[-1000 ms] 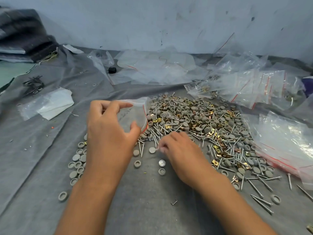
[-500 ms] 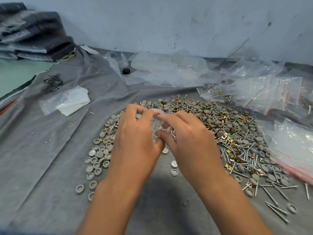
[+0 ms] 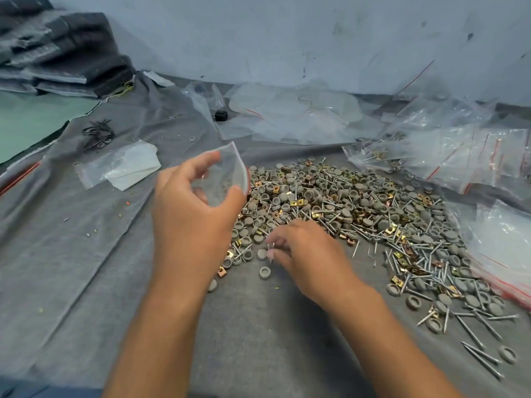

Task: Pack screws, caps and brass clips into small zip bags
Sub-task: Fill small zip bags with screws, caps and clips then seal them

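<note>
My left hand (image 3: 192, 214) holds a small clear zip bag (image 3: 227, 173) up above the grey cloth, thumb and fingers pinching its sides. A wide pile of screws, grey caps and brass clips (image 3: 359, 214) covers the cloth to the right. My right hand (image 3: 304, 254) is lowered at the pile's near-left edge, and its fingertips pinch a thin screw (image 3: 271, 249) just above a loose grey cap (image 3: 264, 272).
Heaps of clear zip bags with red strips (image 3: 459, 150) lie at the back right and along the right edge. A flat bag with white paper (image 3: 123, 165) and dark wire clips (image 3: 97, 135) lie at the left. Folded dark fabric (image 3: 57, 53) is stacked at the back left.
My hands were together at the bag half a second ago. The right hand has dropped to the pile's edge and picked up a screw. The left hand has lifted the bag higher.
</note>
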A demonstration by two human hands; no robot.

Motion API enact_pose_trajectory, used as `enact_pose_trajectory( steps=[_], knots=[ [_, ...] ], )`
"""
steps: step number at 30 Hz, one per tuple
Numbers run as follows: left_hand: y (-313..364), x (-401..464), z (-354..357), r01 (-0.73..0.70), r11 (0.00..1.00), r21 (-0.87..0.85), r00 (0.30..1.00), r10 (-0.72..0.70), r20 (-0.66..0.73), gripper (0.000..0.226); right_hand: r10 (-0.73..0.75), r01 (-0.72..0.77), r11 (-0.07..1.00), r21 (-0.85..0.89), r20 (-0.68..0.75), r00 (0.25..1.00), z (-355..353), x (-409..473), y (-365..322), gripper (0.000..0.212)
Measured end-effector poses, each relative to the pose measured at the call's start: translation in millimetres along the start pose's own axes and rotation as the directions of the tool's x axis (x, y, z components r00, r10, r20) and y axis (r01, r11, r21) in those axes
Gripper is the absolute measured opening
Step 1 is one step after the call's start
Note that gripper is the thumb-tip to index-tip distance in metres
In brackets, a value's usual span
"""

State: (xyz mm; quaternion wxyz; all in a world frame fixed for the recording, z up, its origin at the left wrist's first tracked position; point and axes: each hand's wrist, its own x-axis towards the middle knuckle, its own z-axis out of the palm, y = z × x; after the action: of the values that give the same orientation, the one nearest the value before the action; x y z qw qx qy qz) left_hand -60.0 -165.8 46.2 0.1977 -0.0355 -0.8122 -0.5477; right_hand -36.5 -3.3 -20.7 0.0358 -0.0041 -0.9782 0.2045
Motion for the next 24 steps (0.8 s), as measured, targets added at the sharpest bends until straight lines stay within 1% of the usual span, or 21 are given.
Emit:
enact_pose_trajectory(
  steps=[3,8,11,14,18,22,24],
  knots=[
    [-1,-3,4,-0.067,0.991,0.113,0.997,0.062,0.048,0.046,0.076,-0.077,0.997,-0.001,-0.077,0.994,9,3,-9,0.013],
    [-7,-4,5,-0.111,0.972,0.206,0.988,0.087,0.124,0.050,0.084,-0.085,0.994,-0.068,-0.019,0.996,12,2,-9,0.011],
    [-10,-4,5,-0.149,0.957,0.248,0.980,0.110,0.166,0.052,0.112,-0.115,0.990,-0.077,-0.034,0.993,11,0,-11,0.016],
    [-11,-5,5,-0.151,0.953,0.263,0.978,0.106,0.181,0.052,0.124,-0.127,0.990,-0.065,-0.055,0.991,12,0,-16,0.017],
    [-11,-4,5,-0.145,0.958,0.249,0.981,0.106,0.164,0.052,0.148,-0.157,0.982,-0.108,-0.086,0.985,13,3,-22,0.026],
    [-11,-4,8,-0.153,0.956,0.252,0.981,0.115,0.158,0.053,0.164,-0.174,0.972,-0.158,-0.078,0.983,13,7,-30,0.036],
    [-11,-4,9,-0.157,0.955,0.252,0.980,0.119,0.159,0.052,0.171,-0.180,0.968,-0.173,-0.066,0.983,13,7,-34,0.037]
  ],
)
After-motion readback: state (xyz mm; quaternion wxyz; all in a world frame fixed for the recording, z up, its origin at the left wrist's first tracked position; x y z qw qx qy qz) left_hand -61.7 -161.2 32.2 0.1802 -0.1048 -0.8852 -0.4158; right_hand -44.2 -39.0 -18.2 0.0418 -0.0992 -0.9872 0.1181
